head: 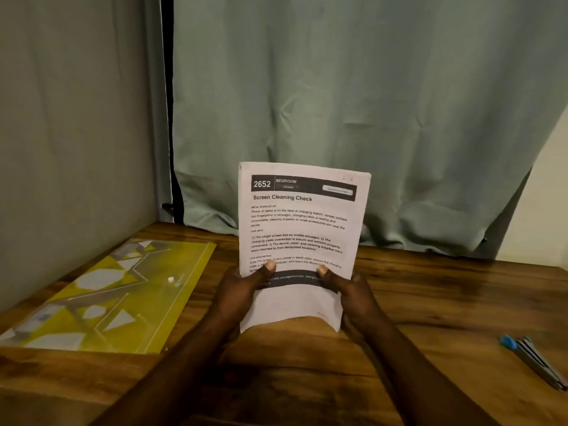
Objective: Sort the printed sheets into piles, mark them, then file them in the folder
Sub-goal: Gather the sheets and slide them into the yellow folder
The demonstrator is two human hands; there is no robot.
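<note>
A stack of printed sheets point(302, 222) stands upright above the wooden table point(430, 296), its top page headed "2652 BEDROOM, Screen Cleaning Check". My left hand point(239, 290) grips its lower left side, thumb on the front. My right hand point(353, 295) grips the lower right side the same way. The stack's bottom edge curls a little above the table. A yellow and grey plastic folder point(104, 299) lies flat on the table at the left, shut with a white snap button.
Pens point(534, 359), one with a blue cap, lie near the table's right edge. A green curtain point(338, 103) hangs right behind the table. A grey wall point(70, 133) borders the table on the left.
</note>
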